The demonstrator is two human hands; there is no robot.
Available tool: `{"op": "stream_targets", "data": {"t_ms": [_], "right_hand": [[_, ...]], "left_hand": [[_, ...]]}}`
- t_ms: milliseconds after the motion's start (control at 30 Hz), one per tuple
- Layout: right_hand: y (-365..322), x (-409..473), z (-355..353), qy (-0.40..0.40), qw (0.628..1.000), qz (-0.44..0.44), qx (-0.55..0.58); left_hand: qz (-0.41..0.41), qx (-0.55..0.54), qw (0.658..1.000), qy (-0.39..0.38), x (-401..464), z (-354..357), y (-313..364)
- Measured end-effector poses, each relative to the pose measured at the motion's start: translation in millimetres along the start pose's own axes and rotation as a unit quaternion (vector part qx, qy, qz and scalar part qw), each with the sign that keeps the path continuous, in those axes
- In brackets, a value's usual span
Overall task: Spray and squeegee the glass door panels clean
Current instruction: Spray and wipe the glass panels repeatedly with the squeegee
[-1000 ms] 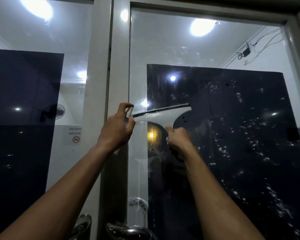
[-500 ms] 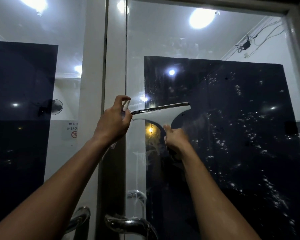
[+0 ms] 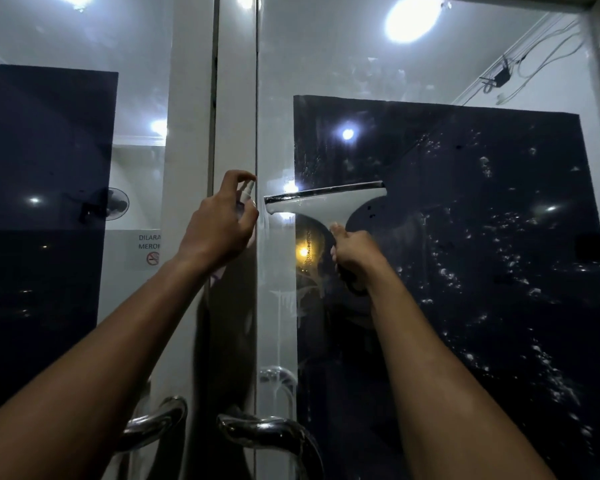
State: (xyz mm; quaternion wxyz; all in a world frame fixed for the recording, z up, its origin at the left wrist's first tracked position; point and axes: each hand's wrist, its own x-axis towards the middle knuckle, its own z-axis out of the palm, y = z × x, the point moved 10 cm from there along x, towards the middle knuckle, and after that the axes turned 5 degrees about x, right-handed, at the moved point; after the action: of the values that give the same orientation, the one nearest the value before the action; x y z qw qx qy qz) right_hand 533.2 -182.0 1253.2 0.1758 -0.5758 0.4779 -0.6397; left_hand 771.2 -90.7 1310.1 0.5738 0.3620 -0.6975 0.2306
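Observation:
A white squeegee (image 3: 326,201) with a black rubber blade lies flat against the right glass door panel (image 3: 465,254), its blade nearly level at mid height. My right hand (image 3: 354,252) grips its dark handle from below. My left hand (image 3: 219,226) holds a small white spray bottle (image 3: 246,197) upright against the white door frame (image 3: 236,116), forefinger over the nozzle, just left of the blade's end. Droplets and foam speckle the dark tinted part of the right panel; thin runs streak the glass below the blade. The left glass panel (image 3: 49,202) is beyond my left arm.
Two chrome door handles (image 3: 267,434) (image 3: 156,424) curve out at the bottom between my forearms. A no-smoking sign (image 3: 149,249) shows through the left panel. Ceiling lights reflect in the glass, and cables hang at the upper right behind it.
The squeegee and both hands have slid slightly downward on the right panel; the grips are unchanged.

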Motion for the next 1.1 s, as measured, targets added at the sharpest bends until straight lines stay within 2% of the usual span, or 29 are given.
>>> {"op": "stream_targets", "data": {"t_ms": [333,667,934,1100], "right_hand": [[75,-61,2,0.003,1.0,0.027,-0.015],[2,-5,-9,0.006,1.0,0.014,0.007],[80,-62,-1,0.001,0.999,0.025,-0.032],[90,-76,1,-0.017,0.999,0.031,-0.023]], "left_hand": [[0.003,-0.011,1.0,-0.007,-20,15,4],[0.015,-0.011,1.0,0.008,-2,16,17],[0.007,-0.012,1.0,0.001,-21,23,11],[-0.006,-0.007,1.0,-0.01,-28,29,7]]}}
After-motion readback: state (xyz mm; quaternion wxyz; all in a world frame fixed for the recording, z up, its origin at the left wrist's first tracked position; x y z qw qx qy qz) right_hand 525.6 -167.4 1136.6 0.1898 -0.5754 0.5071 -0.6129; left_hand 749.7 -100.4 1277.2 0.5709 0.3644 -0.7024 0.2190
